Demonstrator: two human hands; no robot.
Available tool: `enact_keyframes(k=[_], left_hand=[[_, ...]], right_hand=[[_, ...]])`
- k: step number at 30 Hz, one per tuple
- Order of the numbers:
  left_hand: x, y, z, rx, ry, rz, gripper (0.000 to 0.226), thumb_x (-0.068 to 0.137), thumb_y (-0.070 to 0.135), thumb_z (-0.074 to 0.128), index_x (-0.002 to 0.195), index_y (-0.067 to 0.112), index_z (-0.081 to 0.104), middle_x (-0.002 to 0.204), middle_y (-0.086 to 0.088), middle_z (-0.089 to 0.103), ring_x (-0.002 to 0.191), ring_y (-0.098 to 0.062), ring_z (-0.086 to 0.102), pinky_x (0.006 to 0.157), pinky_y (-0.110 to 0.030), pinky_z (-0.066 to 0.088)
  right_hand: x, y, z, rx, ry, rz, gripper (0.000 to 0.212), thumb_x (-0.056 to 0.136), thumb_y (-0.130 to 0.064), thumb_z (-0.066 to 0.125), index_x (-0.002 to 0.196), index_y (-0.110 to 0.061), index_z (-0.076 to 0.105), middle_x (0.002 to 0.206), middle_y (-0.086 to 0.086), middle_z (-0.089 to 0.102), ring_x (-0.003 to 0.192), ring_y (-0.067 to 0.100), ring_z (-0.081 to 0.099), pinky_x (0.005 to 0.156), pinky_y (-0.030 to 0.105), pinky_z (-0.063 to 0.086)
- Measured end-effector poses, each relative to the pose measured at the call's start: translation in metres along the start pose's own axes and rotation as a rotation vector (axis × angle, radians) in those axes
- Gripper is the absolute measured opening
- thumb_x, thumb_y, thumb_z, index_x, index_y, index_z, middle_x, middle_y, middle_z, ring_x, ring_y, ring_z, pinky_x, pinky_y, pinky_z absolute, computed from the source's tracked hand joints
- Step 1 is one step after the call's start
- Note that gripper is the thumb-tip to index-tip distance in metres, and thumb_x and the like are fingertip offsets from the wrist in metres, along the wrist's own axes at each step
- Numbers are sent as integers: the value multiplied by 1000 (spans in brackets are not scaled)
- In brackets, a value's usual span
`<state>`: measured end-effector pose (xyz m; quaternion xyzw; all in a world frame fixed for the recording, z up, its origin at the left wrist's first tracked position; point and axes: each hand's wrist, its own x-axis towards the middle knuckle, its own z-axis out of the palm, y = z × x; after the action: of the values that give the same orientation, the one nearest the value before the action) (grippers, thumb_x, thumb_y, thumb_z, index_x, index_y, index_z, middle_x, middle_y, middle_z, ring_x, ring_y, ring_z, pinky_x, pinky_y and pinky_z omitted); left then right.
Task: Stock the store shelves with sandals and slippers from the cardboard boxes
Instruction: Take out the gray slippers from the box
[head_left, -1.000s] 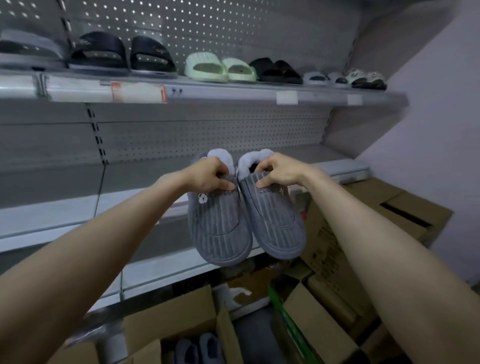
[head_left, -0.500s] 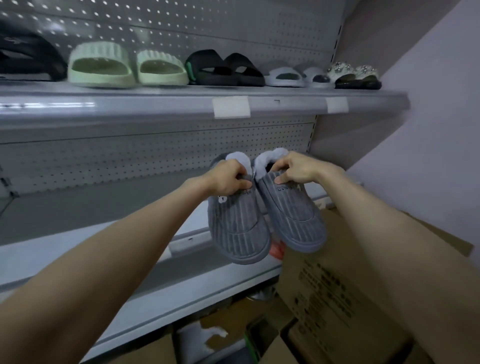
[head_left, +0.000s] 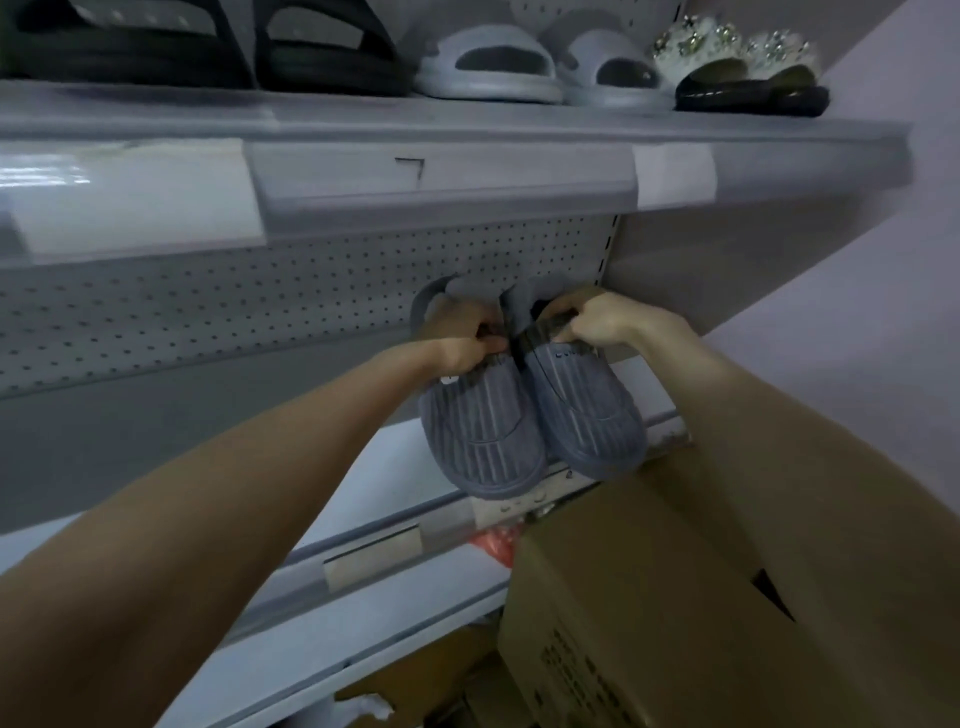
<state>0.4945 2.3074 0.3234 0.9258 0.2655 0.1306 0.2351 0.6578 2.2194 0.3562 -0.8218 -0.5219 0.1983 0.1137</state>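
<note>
Two grey ribbed slippers with fleece lining hang side by side, toes pointing down toward me. My left hand (head_left: 467, 338) grips the opening of the left slipper (head_left: 480, 436). My right hand (head_left: 597, 322) grips the collar of the right slipper (head_left: 584, 415). Both slippers are over the front of the middle shelf (head_left: 395, 467), near its right end, with their heels close to the perforated back panel (head_left: 260, 306). A closed cardboard box (head_left: 649, 597) stands just below and to the right of the slippers.
The upper shelf (head_left: 441, 171) carries black slides (head_left: 322, 52), pale grey slides (head_left: 488, 67) and jewelled sandals (head_left: 748, 73). A lilac wall (head_left: 857, 338) closes the right side. A red scrap (head_left: 493, 543) shows by the box; more cardboard (head_left: 415, 680) lies beneath the lower shelf.
Both hands have carried the slipper pair forward and to the right, deeper under the upper shelf. My view has moved closer to the shelving.
</note>
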Motion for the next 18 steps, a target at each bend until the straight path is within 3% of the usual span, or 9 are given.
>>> enact_keyframes(k=[3, 7, 10, 18], left_hand=[[32, 1, 15, -15, 12, -13, 16, 95, 22, 50, 86, 10, 57, 84, -3, 52, 77, -16, 46, 55, -24, 28], [74, 3, 32, -24, -13, -50, 30, 96, 26, 48, 112, 4, 60, 108, -13, 61, 89, -20, 51, 61, -19, 31], [97, 5, 44, -32, -26, -59, 33, 96, 26, 49, 120, 4, 58, 118, -16, 60, 101, -26, 55, 68, -15, 34], [137, 8, 65, 95, -4, -113, 34, 96, 28, 48, 113, 3, 64, 111, -19, 65, 100, -31, 61, 90, -40, 49]], right_hand=[[27, 18, -10, -66, 10, -39, 37, 92, -13, 57, 129, -14, 57, 135, 7, 53, 119, 24, 50, 94, 26, 41], [52, 46, -22, -101, -8, -57, 35, 93, -13, 55, 128, -16, 58, 135, 7, 52, 119, 24, 49, 89, 22, 38], [66, 65, -31, -125, -8, -78, 34, 94, -15, 55, 127, -17, 58, 134, 6, 52, 118, 23, 48, 86, 20, 35], [95, 98, -30, -101, 0, -102, 35, 93, -15, 57, 127, -16, 58, 133, 6, 53, 117, 21, 49, 93, 25, 41]])
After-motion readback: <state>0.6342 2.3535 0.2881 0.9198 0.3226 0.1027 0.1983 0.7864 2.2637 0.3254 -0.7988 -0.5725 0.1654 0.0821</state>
